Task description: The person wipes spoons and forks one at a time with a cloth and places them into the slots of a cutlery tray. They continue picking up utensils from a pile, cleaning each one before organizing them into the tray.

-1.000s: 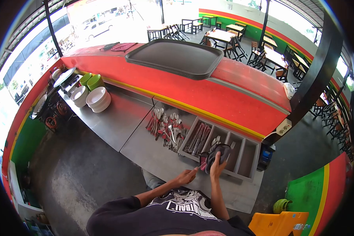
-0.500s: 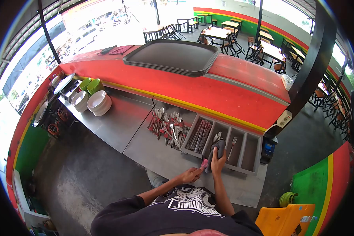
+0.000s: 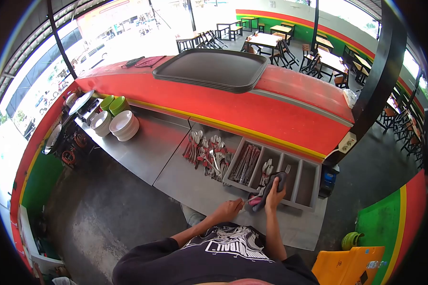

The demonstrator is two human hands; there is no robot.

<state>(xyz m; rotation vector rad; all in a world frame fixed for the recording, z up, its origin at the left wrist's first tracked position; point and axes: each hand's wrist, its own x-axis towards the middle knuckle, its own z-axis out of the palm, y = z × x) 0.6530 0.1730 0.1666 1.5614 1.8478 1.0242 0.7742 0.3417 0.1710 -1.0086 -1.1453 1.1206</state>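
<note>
Pinching a thin silvery utensil in the near-closed left hand, probably steadying it against the folded dark-grey cloth clasped in the curled right hand, with a grey divided tray just beyond.

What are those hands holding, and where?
Right hand: dark cloth, by its bunched folds. Left hand: seemingly a thin utensil, by one end, unclear which.

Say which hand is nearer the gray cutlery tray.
Right. The right hand overlaps the near edge of the tray in view; the left hand is farther left, outside the tray, short of that edge.
</note>
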